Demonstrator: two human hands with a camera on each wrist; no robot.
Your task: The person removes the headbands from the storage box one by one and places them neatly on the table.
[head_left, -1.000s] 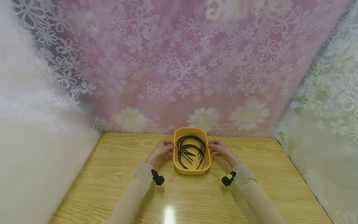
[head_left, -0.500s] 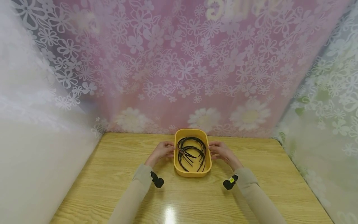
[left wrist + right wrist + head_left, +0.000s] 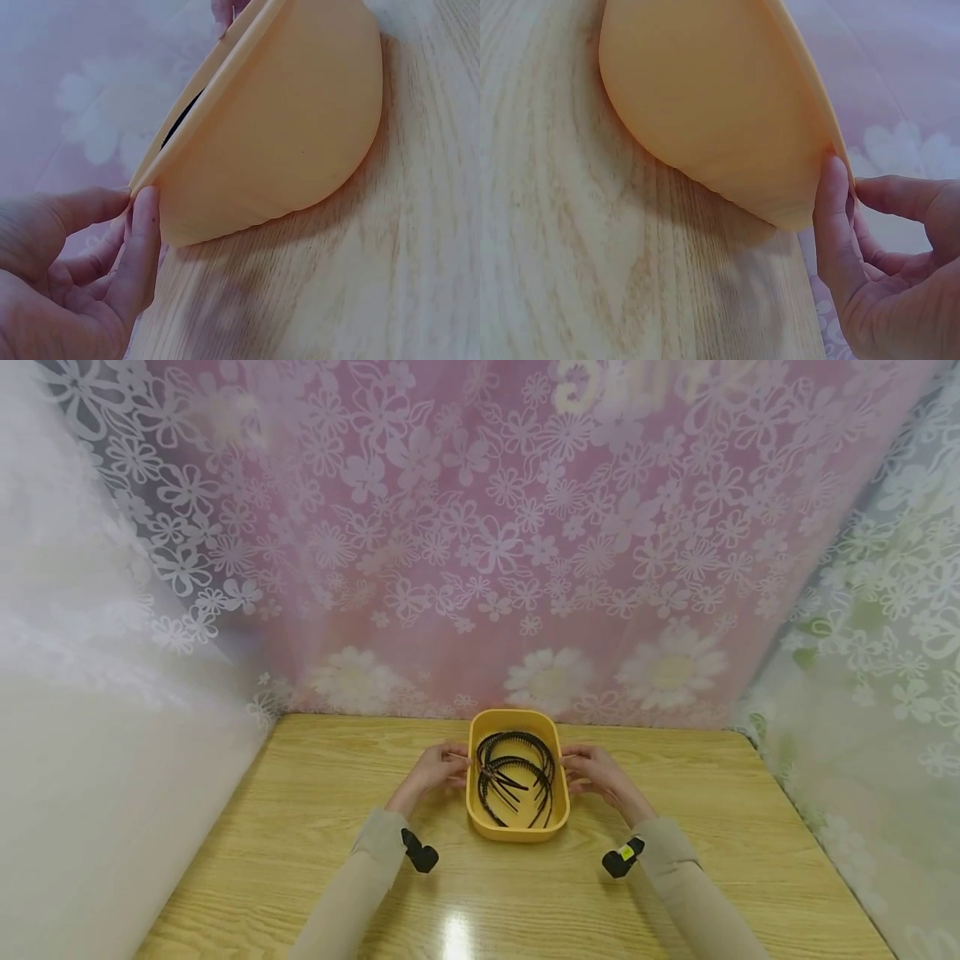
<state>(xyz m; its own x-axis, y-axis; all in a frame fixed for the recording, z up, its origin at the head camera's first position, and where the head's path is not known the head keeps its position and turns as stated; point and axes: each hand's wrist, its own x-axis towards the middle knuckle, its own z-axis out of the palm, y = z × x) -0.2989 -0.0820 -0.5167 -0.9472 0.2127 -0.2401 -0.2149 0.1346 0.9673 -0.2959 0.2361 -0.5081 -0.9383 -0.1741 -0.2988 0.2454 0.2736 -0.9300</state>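
A yellow rectangular bin (image 3: pixel 517 834) with rounded corners stands near the back of the wooden table. Inside it lie several black toothed headbands (image 3: pixel 517 762), overlapping, their ends spread over the floor of the bin. My left hand (image 3: pixel 437 767) pinches the bin's left rim between thumb and finger, plain in the left wrist view, where the bin's outer wall (image 3: pixel 292 112) faces me. On the opposite side my right hand (image 3: pixel 597 772) pinches the right rim the same way, thumb over the edge and fingers against the outer wall (image 3: pixel 712 97).
The wooden table (image 3: pixel 300 860) runs back to a pink flowered curtain (image 3: pixel 487 568) just behind the bin. A whitish curtain (image 3: pixel 112 735) hangs at the left, and a pale flowered one (image 3: pixel 870 760) at the right. Black wrist cameras sit at both cuffs.
The bin has slid slightly toward me over the last second, the headbands in it, with both hands holding its rims throughout.
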